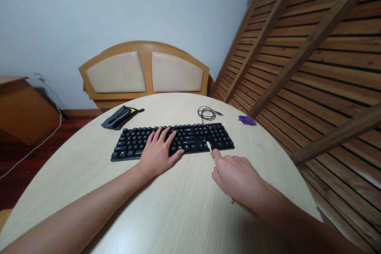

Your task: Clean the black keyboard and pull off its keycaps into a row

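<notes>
A black keyboard lies across the round table. My left hand rests flat on its middle keys, fingers spread, holding nothing. In my right hand is a slim white toothbrush, gripped with the index finger stretched along its handle. The brush's head touches or hovers just over the keys near the arrow block; I cannot tell which. The tail of the handle shows below my palm. Behind the keyboard lies its coiled black cable with a USB plug.
On the pale table, a dark pouch with something yellow at its opening lies at the back left. A crumpled purple cloth sits near the right edge. Beyond stand a padded headboard and a slatted wooden frame.
</notes>
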The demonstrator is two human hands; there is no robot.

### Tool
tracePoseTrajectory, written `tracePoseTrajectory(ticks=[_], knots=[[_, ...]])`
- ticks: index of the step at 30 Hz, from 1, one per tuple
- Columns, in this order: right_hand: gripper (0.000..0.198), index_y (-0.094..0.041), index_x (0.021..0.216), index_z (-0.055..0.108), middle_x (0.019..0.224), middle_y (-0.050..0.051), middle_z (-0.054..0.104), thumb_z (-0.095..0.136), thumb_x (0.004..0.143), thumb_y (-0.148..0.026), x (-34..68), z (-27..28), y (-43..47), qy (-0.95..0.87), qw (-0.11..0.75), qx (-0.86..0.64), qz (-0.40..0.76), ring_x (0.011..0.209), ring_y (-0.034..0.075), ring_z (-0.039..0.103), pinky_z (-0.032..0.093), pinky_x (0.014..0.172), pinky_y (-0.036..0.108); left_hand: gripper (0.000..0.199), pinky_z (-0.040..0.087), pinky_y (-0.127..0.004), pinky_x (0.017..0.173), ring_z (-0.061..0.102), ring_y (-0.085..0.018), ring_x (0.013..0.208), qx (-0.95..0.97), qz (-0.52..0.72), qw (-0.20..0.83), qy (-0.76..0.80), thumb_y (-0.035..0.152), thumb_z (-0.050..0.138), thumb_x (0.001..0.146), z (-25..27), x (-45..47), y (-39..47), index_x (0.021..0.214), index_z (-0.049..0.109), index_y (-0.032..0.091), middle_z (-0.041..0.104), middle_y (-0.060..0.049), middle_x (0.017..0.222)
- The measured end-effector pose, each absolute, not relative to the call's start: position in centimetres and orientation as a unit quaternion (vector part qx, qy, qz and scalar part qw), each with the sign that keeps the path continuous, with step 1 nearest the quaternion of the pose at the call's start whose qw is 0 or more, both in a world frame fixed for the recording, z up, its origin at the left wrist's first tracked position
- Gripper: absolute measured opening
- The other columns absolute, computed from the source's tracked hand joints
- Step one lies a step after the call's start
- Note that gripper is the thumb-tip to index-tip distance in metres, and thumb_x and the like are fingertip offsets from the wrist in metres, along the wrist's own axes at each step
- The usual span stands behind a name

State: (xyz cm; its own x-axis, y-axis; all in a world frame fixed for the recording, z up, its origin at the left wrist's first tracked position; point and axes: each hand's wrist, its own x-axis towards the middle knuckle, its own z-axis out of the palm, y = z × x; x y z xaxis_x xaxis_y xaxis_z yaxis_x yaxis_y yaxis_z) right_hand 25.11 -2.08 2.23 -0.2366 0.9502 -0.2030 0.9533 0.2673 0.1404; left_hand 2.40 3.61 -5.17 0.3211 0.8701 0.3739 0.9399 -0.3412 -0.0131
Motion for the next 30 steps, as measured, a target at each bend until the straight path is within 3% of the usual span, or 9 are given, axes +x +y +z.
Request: tracePoseTrajectory(ticks=[17, 30], knots=[[0.042, -0.009, 0.131, 0.056, 0.087, 0.015, 0.075, 0.043, 0.093, -0.021, 25.5, 2.0, -1.5, 0.778, 0.098, 0.621, -0.008, 0.081, 0.032, 0.073, 0.046, 0.064, 0.036, 0.070, 0.031, -0.054, 0.113, 0.036, -0.037, 0.141, -0.805, -0.150, 0.114, -0.562, 0.063, 0.041, 0.092, -5.1, 2.4, 3.6, 0.145, 0.047, 0.018, 0.047, -0.014, 0.149], [0.049, -0.018, 0.146, 0.045, 0.097, 0.014, 0.075, 0.044, 0.098, -0.027, 26.3, 0.6, -0.2, 0.784, 0.054, 0.619, -0.002, 0.084, 0.030, 0.073, 0.051, 0.067, 0.037, 0.070, 0.032, -0.054, 0.113, 0.036, -0.038, 0.141, -0.805, -0.150, 0.119, -0.561, 0.063, 0.042, 0.092, -5.2, 2.3, 3.7, 0.145, 0.047, 0.018, 0.047, -0.014, 0.150]])
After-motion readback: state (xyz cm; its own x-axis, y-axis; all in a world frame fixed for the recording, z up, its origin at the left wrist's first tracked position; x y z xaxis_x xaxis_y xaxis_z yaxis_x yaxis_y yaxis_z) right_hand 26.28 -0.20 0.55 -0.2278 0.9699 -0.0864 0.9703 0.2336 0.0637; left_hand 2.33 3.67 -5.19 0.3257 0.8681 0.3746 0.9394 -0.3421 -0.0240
